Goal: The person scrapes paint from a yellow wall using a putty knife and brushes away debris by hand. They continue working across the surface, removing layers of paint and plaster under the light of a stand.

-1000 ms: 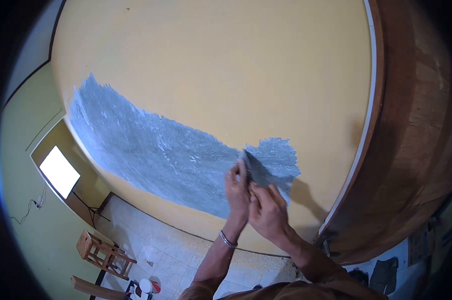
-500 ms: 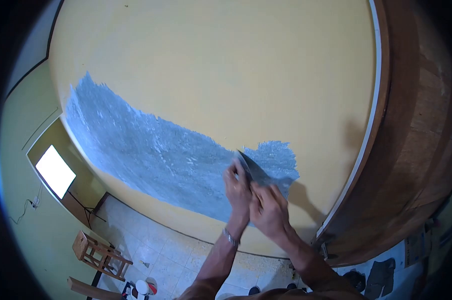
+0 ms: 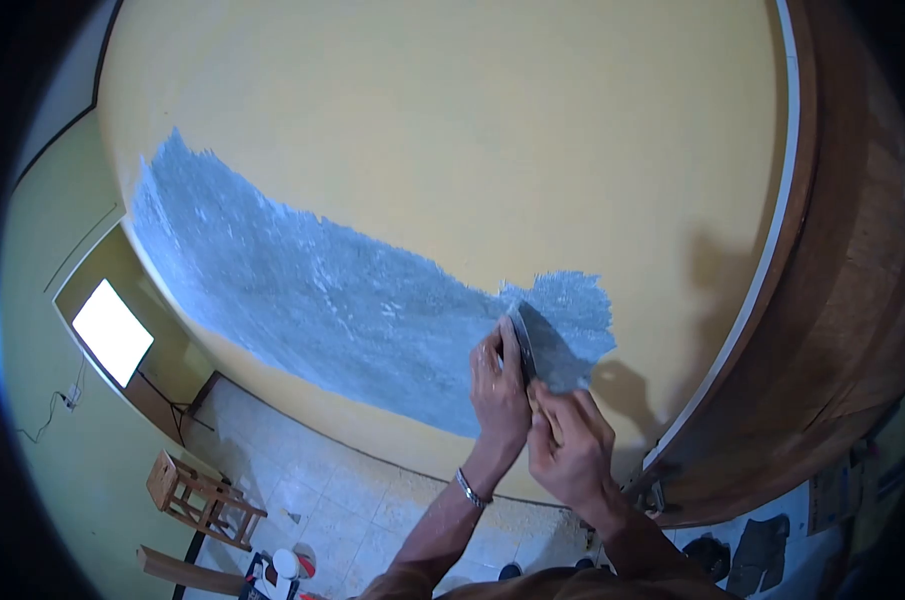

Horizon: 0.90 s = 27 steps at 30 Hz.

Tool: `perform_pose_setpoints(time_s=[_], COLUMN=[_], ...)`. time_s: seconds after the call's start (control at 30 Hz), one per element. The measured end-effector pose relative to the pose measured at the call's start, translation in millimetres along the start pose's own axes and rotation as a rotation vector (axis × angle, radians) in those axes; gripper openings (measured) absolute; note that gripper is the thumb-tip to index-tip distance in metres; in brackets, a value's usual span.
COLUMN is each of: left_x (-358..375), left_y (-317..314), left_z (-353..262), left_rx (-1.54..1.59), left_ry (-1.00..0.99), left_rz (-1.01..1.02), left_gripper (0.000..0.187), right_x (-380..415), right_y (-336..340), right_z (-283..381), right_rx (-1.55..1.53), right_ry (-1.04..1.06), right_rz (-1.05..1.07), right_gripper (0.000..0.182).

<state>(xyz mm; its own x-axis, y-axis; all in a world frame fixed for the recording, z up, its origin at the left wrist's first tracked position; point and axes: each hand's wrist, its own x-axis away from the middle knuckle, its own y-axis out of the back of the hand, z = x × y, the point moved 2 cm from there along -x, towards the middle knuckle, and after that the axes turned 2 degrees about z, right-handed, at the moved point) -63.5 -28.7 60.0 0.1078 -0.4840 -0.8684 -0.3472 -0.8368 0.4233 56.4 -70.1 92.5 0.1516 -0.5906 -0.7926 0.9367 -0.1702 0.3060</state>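
Observation:
A scraper (image 3: 523, 338) with a thin metal blade rests edge-on against the wall, at the upper border of a bare grey patch (image 3: 292, 290). My right hand (image 3: 575, 445) is closed round its handle, most of which is hidden. Higher up, my left hand (image 3: 499, 388) grips the blade, with fingers pressed along its side. A metal bracelet (image 3: 469, 488) circles my left wrist. Yellow paint (image 3: 452, 130) surrounds the patch, its border jagged, and pale flecks dot the grey surface.
At the right stands a brown wooden panel (image 3: 852, 270) with a white edge strip. A wooden stool (image 3: 202, 500), a white-lidded container (image 3: 286, 563) and a lit lamp panel (image 3: 113, 333) are on the left. Pale crumbs lie on the tiled floor (image 3: 372, 510).
Both hands and the scraper have shifted to the right along the grey patch's upper border. My view has moved slightly, and my hands keep the same grip.

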Motion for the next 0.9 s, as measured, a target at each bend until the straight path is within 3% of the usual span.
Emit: perform_pose_setpoints(time_s=[0.13,0.3,0.4,0.47,0.53,0.6,0.67,0.9], left_x=[-23,-8,-19,-8,-10,-17,-22,-30], left_y=[-9,1,-4,0,6,4,-11,-6], left_z=[16,1,10,7,-3,-9,4,8], left_rx=[-0.026,-0.026,0.045,0.065,-0.013,-0.007,-0.044,-0.051], left_ry=[0.190,0.032,0.076,0.125,0.020,0.006,0.152,0.027], left_rz=[-0.041,0.040,0.025,0.106,0.038,0.018,0.005,-0.004], left_gripper=[0.064,0.072,0.069,0.068,0.067,0.065,0.063,0.071], right_x=[-10,-8,-9,-6,-4,1,-18,-18], right_y=[-17,-5,-13,-15,1,15,-11,-6], right_z=[-11,1,0,-5,1,12,-11,2], right_rx=[0.051,-0.021,0.058,0.051,-0.040,-0.039,0.045,0.010], right_ry=[-0.022,-0.018,-0.104,0.045,0.038,0.005,0.003,0.010], right_rz=[0.013,0.000,-0.001,-0.026,-0.024,-0.026,0.004,-0.010], right_gripper=[0.025,0.029,0.030,0.036,0.036,0.028,0.025,0.030])
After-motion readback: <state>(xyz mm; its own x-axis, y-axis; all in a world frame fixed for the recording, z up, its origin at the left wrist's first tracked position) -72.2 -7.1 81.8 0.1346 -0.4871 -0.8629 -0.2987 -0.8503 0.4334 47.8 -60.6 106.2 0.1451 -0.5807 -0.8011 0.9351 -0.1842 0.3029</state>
